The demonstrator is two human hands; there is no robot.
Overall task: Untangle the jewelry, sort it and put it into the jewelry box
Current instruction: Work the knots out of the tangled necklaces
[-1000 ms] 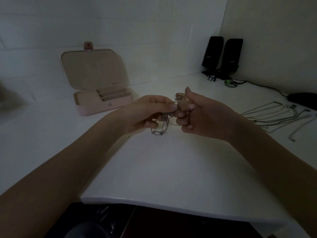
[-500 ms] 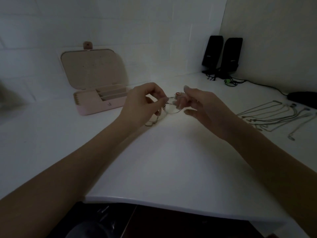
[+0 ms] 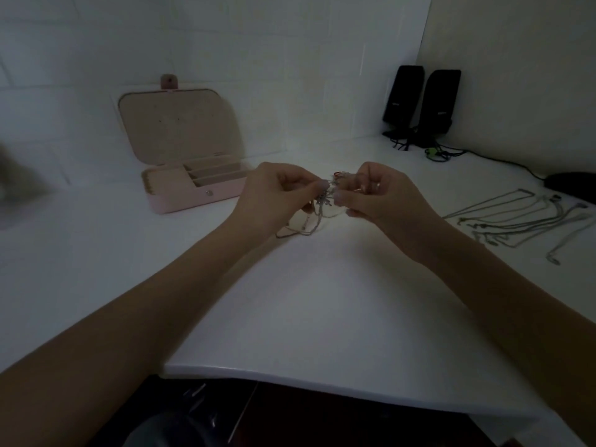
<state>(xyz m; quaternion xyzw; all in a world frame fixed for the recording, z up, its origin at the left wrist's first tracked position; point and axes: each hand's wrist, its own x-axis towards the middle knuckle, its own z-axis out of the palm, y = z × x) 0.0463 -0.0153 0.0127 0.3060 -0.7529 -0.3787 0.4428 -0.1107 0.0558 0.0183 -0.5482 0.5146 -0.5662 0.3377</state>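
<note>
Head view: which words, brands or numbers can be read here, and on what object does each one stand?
No text can be read.
Left speaker: a small pale mark on its front, too blurred to read.
Right speaker: the same kind of mark, also unreadable.
Jewelry box: no lettering visible.

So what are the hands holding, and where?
Both the left hand and right hand pinch the tangled jewelry at its upper knot; loose loops hang below.

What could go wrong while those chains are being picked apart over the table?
Both the left hand and right hand pinch the tangled jewelry; pulling apart hard might tighten knots or snap a chain. The dim light may hide small loops. A freed piece could slip onto the sorted chains and retangle.
</note>
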